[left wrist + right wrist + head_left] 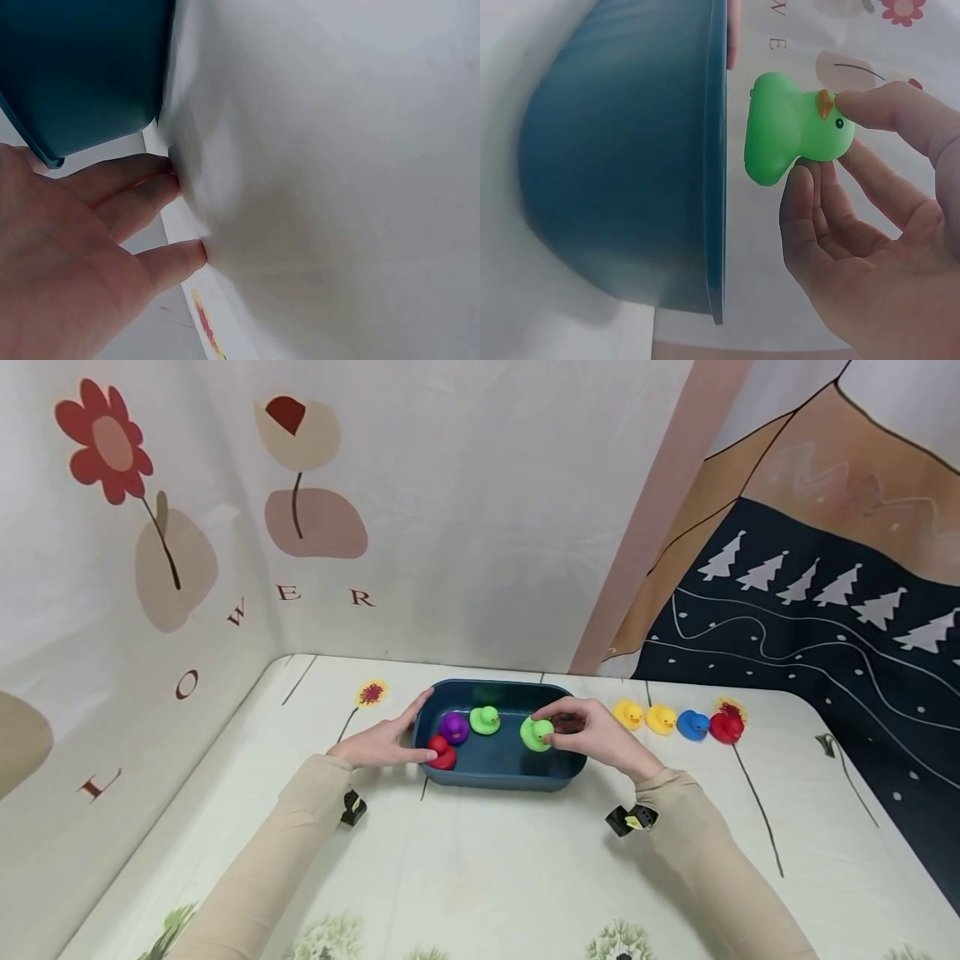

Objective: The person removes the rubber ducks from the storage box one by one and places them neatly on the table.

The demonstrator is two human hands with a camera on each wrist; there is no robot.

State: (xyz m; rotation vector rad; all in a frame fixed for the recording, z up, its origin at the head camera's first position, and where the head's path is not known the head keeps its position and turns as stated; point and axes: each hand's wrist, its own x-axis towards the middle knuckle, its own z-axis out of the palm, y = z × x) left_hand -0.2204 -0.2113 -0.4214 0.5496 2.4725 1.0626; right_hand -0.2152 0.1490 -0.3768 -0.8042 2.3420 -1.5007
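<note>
A staged play corner, set up like a small recording booth, is suggested rather than an ordinary room. The table (480, 877) is covered by a pale printed cloth with flower and plant motifs, and it is enclosed on three sides by hung fabric backdrops. Beyond the left hand (378, 743) a cream sheet (225, 527) printed with stylised flowers and scattered letters is seen; beyond the right hand (592, 735) a mountain scene (825, 585) with white pine trees is hung. Toys are laid out: rubber ducks in a blue tub (495, 777) between the hands, and a row of ducks (678, 721) just past the right hand.
</note>
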